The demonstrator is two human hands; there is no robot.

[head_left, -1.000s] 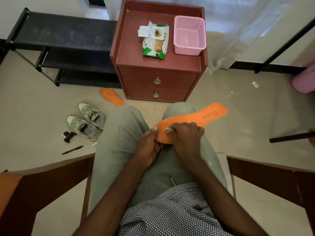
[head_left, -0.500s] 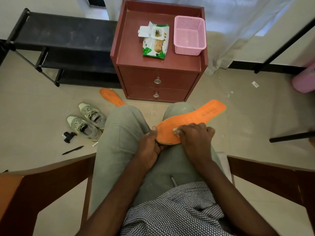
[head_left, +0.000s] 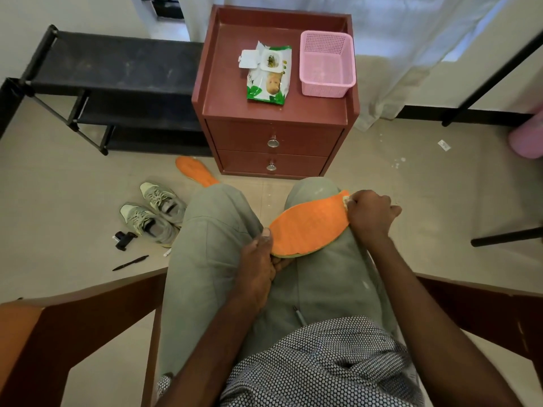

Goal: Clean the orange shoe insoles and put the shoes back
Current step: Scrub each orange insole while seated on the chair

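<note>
The right hand (head_left: 371, 214) has its fingers curled down over the far end of an orange insole (head_left: 308, 227), and a scrap of pale wipe (head_left: 346, 200) peeps out from under the fingertips, so that hand is gripping the wipe and pressing it on the insole. The left hand (head_left: 258, 259) pinches the near end of the same insole, thumb on its top edge and the other fingers tucked beneath, holding it across the right thigh. By my reckoning the wiping of this insole is well under way, with the wipe at the end farthest from the body; whether the surface is clean I cannot tell. Outward from the left hand, past the left knee, a second orange insole (head_left: 194, 171) lies on the floor, partly hidden by the knee; it may or may not have been wiped. Left of that, the two grey-green shoes (head_left: 152, 212) stand side by side on the floor. Still to come, as I judge it: finishing both insoles, refitting them and returning the shoes, perhaps to the black rack (head_left: 111, 92) farther out. Straight ahead of the hands, a wipes packet (head_left: 269, 74) lies flap open on the cabinet (head_left: 276, 136), just beside a pink basket (head_left: 326, 64).
</note>
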